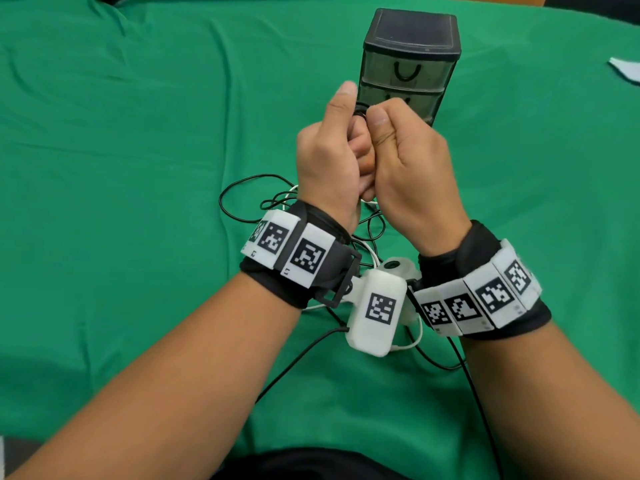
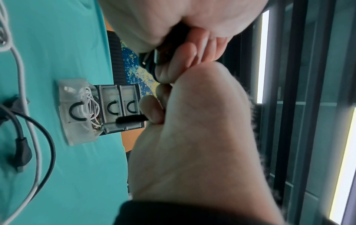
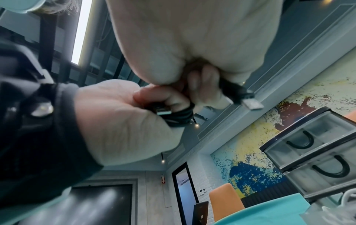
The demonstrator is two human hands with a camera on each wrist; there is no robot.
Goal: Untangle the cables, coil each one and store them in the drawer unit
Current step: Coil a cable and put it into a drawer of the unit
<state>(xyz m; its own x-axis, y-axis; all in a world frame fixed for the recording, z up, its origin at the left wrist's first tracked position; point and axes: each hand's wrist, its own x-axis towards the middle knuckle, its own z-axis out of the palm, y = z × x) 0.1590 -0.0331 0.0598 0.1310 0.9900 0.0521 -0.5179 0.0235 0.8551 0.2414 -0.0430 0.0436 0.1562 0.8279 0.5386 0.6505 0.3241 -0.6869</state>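
Observation:
I hold both hands up together in front of the dark drawer unit [image 1: 412,39]. My left hand [image 1: 332,147] and right hand [image 1: 405,157] are curled round a small black cable coil [image 1: 360,114]. In the right wrist view the coil [image 3: 181,117] and one USB plug [image 3: 163,111] sit in the left hand's fingers, and the right hand's fingers pinch the other USB end [image 3: 252,103]. In the left wrist view the unit's bottom drawer [image 2: 77,109] is pulled out, with a white cable in it. A tangle of black and white cables [image 1: 249,188] lies on the cloth under my wrists.
A green cloth [image 1: 121,168] covers the table. A white scrap [image 1: 627,72] lies at the far right edge. Loose black cable [image 1: 298,358] trails toward me. An orange chair [image 3: 225,201] stands beyond the table.

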